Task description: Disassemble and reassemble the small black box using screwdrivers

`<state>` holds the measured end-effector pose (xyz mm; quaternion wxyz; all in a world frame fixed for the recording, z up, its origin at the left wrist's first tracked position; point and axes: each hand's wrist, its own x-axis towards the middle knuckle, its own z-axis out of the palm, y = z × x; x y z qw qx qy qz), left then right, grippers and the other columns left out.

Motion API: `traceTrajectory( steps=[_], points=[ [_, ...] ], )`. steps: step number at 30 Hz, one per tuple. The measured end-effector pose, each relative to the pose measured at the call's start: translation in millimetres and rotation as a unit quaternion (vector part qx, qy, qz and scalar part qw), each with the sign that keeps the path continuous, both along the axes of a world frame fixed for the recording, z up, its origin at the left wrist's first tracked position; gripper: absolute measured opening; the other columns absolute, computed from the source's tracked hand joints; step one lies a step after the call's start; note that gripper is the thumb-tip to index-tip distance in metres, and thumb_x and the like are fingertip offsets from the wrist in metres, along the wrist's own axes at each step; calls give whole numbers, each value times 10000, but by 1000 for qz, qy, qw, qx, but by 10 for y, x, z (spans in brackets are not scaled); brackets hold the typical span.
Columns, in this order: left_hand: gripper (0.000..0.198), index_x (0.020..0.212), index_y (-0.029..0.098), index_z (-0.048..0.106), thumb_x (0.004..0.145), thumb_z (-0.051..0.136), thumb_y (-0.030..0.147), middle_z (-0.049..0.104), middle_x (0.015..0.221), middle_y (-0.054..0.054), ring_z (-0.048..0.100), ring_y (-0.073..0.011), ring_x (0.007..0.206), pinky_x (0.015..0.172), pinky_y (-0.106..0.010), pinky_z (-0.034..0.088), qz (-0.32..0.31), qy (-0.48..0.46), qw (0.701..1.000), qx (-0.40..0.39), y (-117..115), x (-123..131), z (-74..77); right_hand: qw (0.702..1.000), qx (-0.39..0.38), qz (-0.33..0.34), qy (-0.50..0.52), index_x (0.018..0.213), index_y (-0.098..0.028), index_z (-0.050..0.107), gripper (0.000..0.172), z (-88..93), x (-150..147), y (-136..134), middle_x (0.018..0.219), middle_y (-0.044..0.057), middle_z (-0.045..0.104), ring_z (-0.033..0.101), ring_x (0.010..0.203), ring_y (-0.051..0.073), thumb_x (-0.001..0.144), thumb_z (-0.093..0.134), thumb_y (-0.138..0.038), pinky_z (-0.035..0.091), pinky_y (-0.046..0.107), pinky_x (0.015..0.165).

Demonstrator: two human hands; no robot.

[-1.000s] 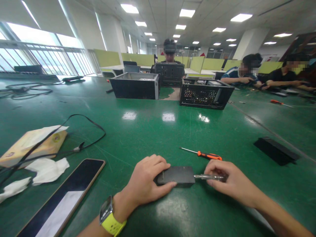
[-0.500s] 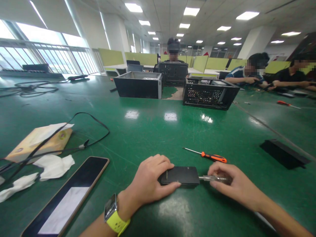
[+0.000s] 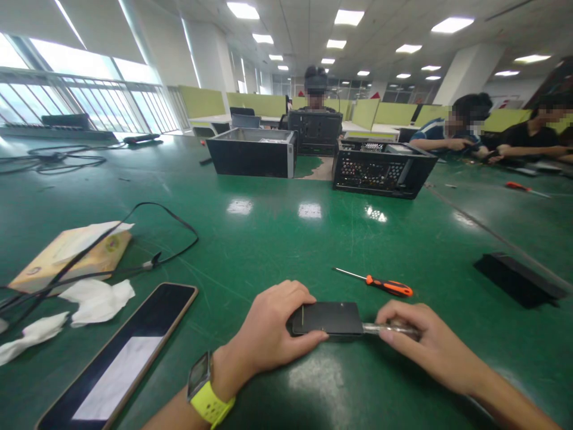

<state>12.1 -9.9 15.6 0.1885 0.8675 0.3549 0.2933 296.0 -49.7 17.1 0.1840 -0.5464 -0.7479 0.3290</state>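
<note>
A small flat black box (image 3: 331,317) lies on the green table (image 3: 286,239) just in front of me. My left hand (image 3: 268,331), with a yellow-strapped watch on the wrist, grips its left end, thumb underneath and fingers over the top. My right hand (image 3: 425,343) is closed round a thin metal tool (image 3: 380,327) whose tip meets the box's right edge. An orange-handled screwdriver (image 3: 380,285) lies loose on the table just beyond the box.
A phone (image 3: 120,358), white tissues (image 3: 96,298), a tan packet (image 3: 71,254) and a black cable (image 3: 170,239) lie at left. A black part (image 3: 517,278) sits at right. Two open computer cases (image 3: 250,152) (image 3: 380,170) stand further back. Other people work at the far side.
Little has changed: both hands keep their hold, and my right hand has pushed the metal tool slightly closer into the box's right edge. My view shifted a little.
</note>
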Motion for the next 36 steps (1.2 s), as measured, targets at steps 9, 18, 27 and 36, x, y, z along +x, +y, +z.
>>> traceTrajectory(
  steps=[9, 18, 27, 36],
  points=[
    [305, 970, 189, 618, 763, 724, 386, 655, 900, -56, 608, -229, 823, 730, -342, 492, 12, 26, 1000, -12, 0, 9, 2, 999, 37, 22, -22, 945, -241, 722, 340, 111, 31, 23, 920, 21, 730, 650, 850, 192, 941, 495, -494, 457, 283, 725],
    [321, 959, 191, 615, 712, 742, 353, 648, 871, -49, 596, -218, 782, 691, -323, 493, 30, 12, 999, -2, 15, 0, -5, 994, 63, 75, -40, 909, -246, 731, 340, 5, -4, 64, 851, 22, 716, 657, 807, 187, 974, 459, -438, 477, 298, 748],
    [302, 958, 188, 606, 722, 750, 309, 644, 897, -40, 601, -211, 806, 711, -321, 486, 19, -7, 1000, -24, 5, -8, -8, 998, 51, 31, 4, 956, -244, 720, 260, 18, 31, 36, 873, 15, 716, 642, 800, 181, 919, 554, -441, 464, 299, 740],
    [312, 982, 197, 603, 735, 750, 318, 643, 928, -45, 593, -215, 837, 737, -325, 480, 18, -6, 999, -30, 3, -13, -31, 990, 80, -74, 86, 922, -230, 717, 289, -30, 63, -22, 838, 36, 705, 627, 729, 193, 870, 584, -481, 496, 308, 689]
  ],
)
